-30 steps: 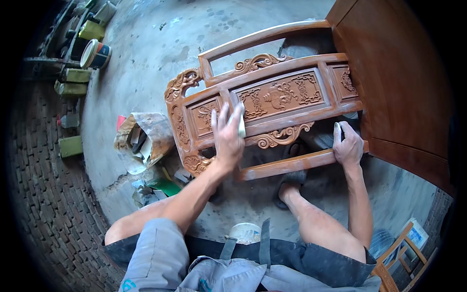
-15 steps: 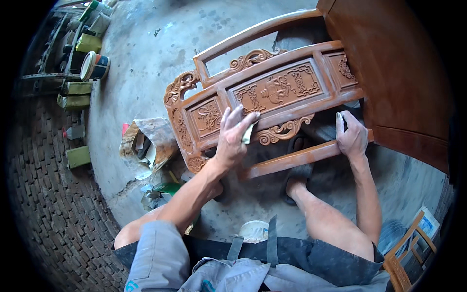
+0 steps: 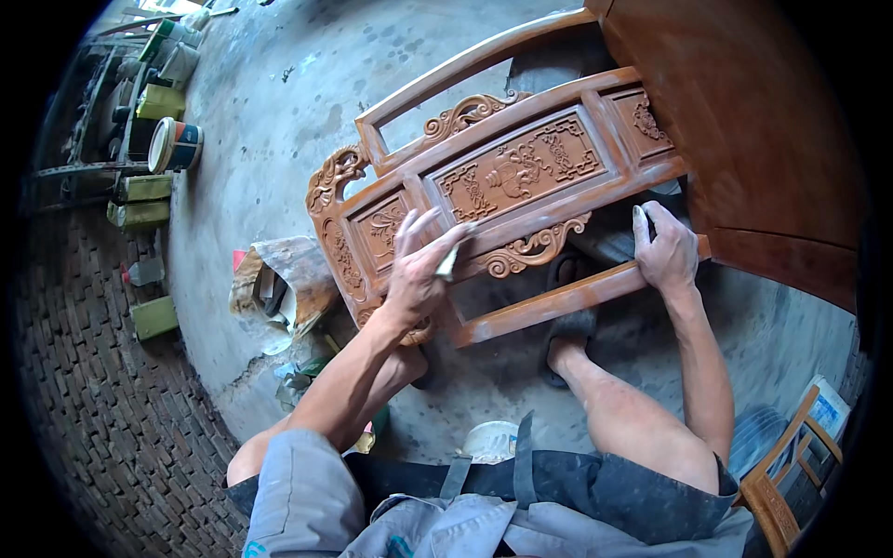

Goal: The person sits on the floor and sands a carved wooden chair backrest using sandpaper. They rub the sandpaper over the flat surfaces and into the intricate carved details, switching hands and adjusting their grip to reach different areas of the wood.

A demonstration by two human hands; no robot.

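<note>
The carved wooden frame [image 3: 507, 172] extends at a slant across the centre of the view. Its right end reaches the large brown wooden board [image 3: 744, 139]. The frame carries 3 bordered panels in a row, each with relief carving, plus scrolled ornaments along the upper and lower edges. Whitish smears mark the plain rails around the panels.

Left hand [image 3: 419, 274]: positioned over the lower rail of the frame, near the division between the left and centre panels. The fingers are extended and spread. 1 pale folded sheet [image 3: 448, 262] is pinched at the thumb side and projects beside the palm. Fingertip contact with the rail cannot be determined.

Right hand [image 3: 670, 256]: placed at the right portion of the lower bar [image 3: 558, 302], below the carved section. The fingers are bent, with a small gap beside the raised thumb. Whether they close around the bar cannot be determined. Pale dust coats the fingers of the 2 hands.

Surroundings: 1 crumpled open bag [image 3: 312, 265] containing scraps [image 3: 279, 302] stands on the concrete floor [image 3: 270, 130], left of the frame. 1 round bucket [image 3: 189, 146] is located at upper left, near yellow-green boxes [image 3: 153, 318]. 1 white tub [image 3: 491, 439] stands between the legs [image 3: 642, 418].
</note>
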